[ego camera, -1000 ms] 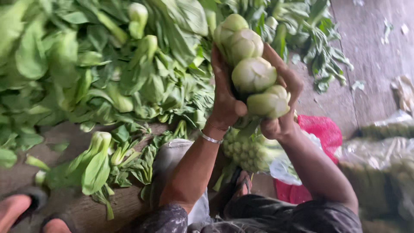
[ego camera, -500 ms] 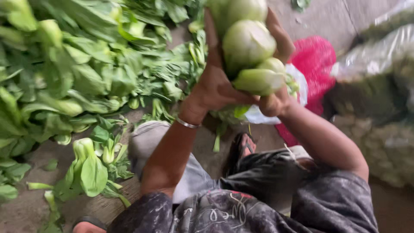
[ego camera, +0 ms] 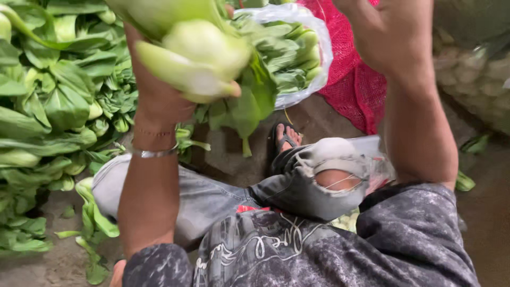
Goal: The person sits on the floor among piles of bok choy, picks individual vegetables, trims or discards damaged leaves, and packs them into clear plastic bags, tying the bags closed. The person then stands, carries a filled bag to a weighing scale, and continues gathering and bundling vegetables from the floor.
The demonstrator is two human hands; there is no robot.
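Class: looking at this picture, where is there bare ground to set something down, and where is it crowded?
Free: the dark floor between the foot and red mesh sack, and the strip at far right. Crowded: the greens pile on the left; the left hand holds a bunch.

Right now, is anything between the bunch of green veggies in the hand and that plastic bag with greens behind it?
Nothing visible. The left hand holds the bok choy bunch right beside the open plastic bag, with only air between. The right hand is off to the side, empty.
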